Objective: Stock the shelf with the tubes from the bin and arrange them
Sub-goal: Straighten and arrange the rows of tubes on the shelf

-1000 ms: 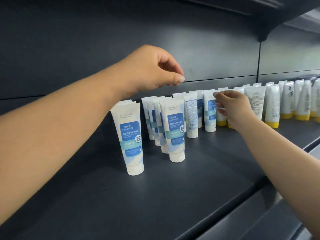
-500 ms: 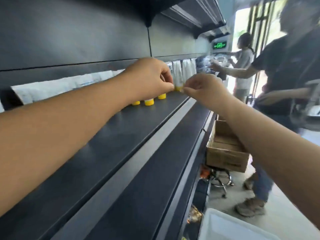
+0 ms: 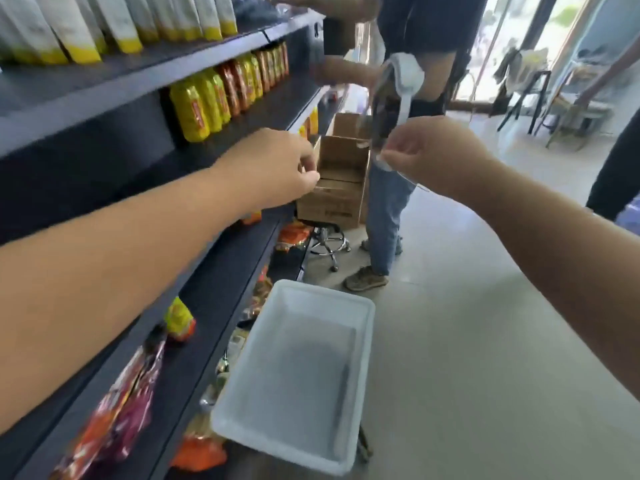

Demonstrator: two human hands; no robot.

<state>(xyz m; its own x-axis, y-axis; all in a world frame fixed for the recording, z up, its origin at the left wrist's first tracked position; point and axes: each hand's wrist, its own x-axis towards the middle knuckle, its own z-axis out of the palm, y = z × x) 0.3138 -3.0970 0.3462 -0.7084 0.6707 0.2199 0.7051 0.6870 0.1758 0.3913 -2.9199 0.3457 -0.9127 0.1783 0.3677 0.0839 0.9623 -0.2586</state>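
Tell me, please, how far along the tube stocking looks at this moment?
Nearly finished, it seems. Done: yellow-capped tubes stand in a row on the top shelf, and the white bin beside the shelving shows no tubes. In hand: nothing; left hand and right hand are curled, holding no tube. Left: at most some arranging.

Your white tubes (image 3: 114, 22) with yellow caps stand cap-down in a tight row on the top shelf (image 3: 145, 74), high above and left of your left hand (image 3: 273, 171). The pale plastic bin (image 3: 294, 372) sits open below both hands, nothing visible inside.
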